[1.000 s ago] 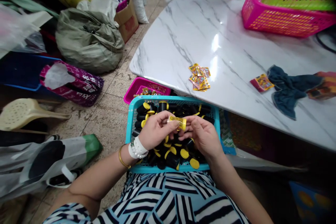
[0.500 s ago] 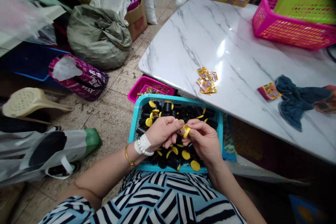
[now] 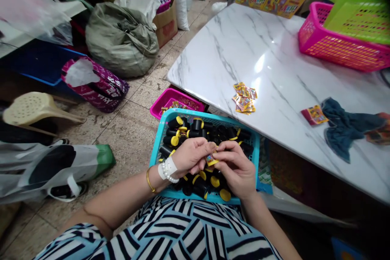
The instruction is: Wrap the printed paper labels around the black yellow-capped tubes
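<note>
A teal basket [image 3: 158,140] rests on my lap, filled with several black tubes with yellow caps [image 3: 183,130]. Above it my left hand [image 3: 190,155] and my right hand [image 3: 236,167] meet, fingers closed, pinching one small yellow-capped tube with a printed sticker [image 3: 211,159] between them. My left wrist carries a pearl bracelet and a gold bangle. Much of the tube is hidden by my fingers.
A marble table [image 3: 274,57] stands at the right with a pile of small yellow sticker packets [image 3: 243,97], a red packet [image 3: 313,114], a blue cloth [image 3: 344,130] and pink [image 3: 319,44] and green baskets. A pink tray [image 3: 166,99] lies on the floor beyond the teal basket. Bags crowd the left.
My hands have drawn closer together and lower over the basket; the sticker that stuck out sideways now lies around the tube. The view has shifted slightly.
</note>
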Tool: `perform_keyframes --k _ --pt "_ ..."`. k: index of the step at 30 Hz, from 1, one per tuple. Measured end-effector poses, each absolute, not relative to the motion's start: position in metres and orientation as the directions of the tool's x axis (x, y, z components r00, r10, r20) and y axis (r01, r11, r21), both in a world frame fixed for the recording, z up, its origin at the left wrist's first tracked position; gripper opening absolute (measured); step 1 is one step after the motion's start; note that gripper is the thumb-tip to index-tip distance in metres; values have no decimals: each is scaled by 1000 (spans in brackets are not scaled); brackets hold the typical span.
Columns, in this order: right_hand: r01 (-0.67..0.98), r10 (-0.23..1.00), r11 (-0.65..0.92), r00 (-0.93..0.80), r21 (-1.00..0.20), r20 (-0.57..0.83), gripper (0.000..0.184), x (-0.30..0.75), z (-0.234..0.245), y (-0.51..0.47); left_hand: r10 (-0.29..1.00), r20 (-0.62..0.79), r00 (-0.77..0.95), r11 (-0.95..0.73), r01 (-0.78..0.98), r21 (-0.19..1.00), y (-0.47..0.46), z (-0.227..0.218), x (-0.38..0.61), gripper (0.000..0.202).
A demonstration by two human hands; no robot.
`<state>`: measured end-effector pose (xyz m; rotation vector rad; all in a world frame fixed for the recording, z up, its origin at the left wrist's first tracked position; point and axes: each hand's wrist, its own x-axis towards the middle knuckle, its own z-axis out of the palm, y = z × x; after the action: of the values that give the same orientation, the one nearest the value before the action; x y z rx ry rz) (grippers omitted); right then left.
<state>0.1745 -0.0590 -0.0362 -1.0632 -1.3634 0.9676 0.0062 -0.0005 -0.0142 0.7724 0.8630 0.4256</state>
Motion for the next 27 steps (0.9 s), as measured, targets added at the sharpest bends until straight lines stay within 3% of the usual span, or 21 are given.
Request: perform_keyframes --k 8,10,12,14,16,18,22,27 --pt "400 792 606 -225 -688 567 53 177 -31 -60 579 -521 628 619 77 781 6 -1 1 46" --pt "457 782 613 -238 -644 576 49 181 -31 -56 655 -482 582 560 54 827 16 5 -10 42" --pt "519 789 595 -229 -614 570 41 191 -27 -47 809 -388 442 444 -26 896 36 10 -29 39" --pt "616 795 546 -167 -568 583 30 206 -22 -31 949 -249 195 271 -94 958 68 9 -54 36" --pt "721 789 443 -31 -533 614 20 223 -18 -10 990 -128 -55 123 -89 988 105 -1 -80 33" --pt "797 777 305 108 -522 620 14 239 -17 12 971 -151 -185 140 -67 988 141 -21 -99 31" --pt "869 796 107 216 -484 565 24 260 -21 57 926 -349 -140 352 -4 936 179 -67 -107 33" --pt "918 858 -65 251 -390 447 33 275 -17 99 916 -391 -90 398 88 913 180 -95 -97 50"
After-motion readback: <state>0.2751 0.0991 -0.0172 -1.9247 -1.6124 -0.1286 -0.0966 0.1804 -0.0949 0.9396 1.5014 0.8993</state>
